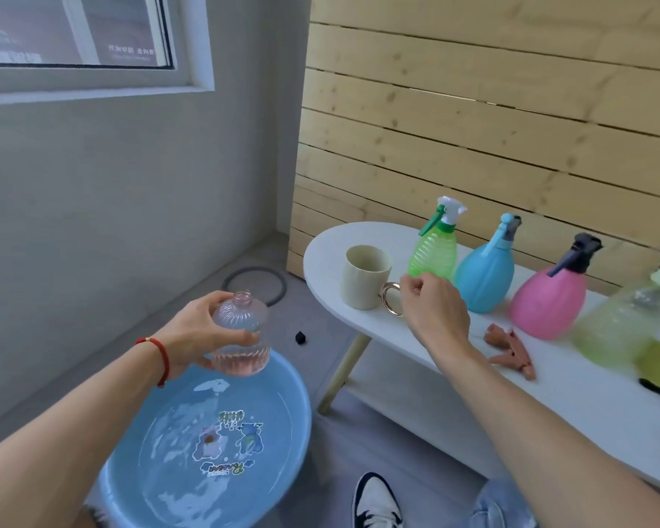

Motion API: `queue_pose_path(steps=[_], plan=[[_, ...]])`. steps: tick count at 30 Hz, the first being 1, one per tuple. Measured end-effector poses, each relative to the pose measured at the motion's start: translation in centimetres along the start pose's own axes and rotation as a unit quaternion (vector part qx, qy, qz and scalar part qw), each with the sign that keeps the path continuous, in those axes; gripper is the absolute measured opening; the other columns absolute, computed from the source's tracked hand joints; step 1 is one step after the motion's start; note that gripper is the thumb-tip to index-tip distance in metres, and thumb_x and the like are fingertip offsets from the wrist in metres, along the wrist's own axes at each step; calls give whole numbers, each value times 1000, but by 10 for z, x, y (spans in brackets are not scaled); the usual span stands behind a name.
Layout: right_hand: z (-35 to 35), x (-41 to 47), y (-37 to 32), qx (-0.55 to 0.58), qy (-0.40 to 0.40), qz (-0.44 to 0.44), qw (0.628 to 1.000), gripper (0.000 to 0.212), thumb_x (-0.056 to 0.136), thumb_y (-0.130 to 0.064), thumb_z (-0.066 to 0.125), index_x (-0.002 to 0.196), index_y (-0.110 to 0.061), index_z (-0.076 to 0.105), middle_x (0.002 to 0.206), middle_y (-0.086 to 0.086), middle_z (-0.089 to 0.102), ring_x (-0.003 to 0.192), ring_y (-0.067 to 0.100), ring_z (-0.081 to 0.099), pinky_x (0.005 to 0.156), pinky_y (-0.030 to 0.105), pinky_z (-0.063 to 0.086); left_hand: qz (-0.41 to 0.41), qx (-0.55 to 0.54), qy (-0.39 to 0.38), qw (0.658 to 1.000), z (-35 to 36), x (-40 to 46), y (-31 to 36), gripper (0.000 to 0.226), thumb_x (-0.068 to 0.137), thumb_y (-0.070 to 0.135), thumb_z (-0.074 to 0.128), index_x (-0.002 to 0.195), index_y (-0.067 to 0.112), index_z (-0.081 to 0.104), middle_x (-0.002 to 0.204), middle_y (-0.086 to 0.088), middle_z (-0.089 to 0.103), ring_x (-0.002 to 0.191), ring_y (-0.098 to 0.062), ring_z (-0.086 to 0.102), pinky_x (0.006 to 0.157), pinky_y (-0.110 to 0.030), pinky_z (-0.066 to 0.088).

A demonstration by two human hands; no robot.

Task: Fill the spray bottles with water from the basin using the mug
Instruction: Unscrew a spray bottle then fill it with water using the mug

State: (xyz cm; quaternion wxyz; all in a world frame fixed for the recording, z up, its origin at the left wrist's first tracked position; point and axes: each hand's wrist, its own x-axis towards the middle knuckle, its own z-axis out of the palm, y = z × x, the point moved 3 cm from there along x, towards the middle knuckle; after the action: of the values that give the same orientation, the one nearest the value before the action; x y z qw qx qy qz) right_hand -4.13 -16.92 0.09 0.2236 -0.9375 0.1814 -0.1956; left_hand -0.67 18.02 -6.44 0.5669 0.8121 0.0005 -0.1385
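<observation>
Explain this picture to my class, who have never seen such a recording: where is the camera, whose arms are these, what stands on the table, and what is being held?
There is no machine here. The one picture comes from a wide-angle camera worn on a person's head, looking down at their own two bare hands.

The left hand grips a clear ribbed bottle with its top off and a little pinkish liquid inside, held above a blue basin of water on the floor.

The right hand reaches to the handle of a cream mug on the white table; whether it grips the handle yet is unclear.

Also on the table: a green spray bottle, a blue one, a pink one, and a blurred yellowish one at the right.
</observation>
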Motion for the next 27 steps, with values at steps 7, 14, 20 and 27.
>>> queue_pose_path(steps=[7,14,20,27], plan=[[-59,12,76,-181,-1,39,983,22,97,-26,54,87,-10,65,85,8,65,70,30,59,53,30,42,31,4,-32,999,23,-2,16,81,42,43,97,117,43,64,108,2,74,99,-31,72,67,-51,61],[-45,11,145,-169,-105,159,967,47,99,-54,54,78,-14,66,78,2,69,78,27,63,65,34,49,50,7,-46,998,46,-4,33,79,42,40,96,115,43,65,105,0,74,100,-31,71,69,-58,61],[-43,10,150,-46,-96,184,977,44,89,-46,76,83,-6,61,69,8,69,61,26,66,53,35,47,62,20,-55,996,55,-5,38,81,46,39,96,119,42,62,110,2,72,102,-29,69,67,-58,61],[-75,-11,138,298,-194,238,904,13,99,-10,65,97,2,67,75,15,57,64,29,66,61,34,46,66,20,-68,995,60,-5,39,75,62,24,97,125,37,61,111,0,69,102,-27,68,59,-37,60]])
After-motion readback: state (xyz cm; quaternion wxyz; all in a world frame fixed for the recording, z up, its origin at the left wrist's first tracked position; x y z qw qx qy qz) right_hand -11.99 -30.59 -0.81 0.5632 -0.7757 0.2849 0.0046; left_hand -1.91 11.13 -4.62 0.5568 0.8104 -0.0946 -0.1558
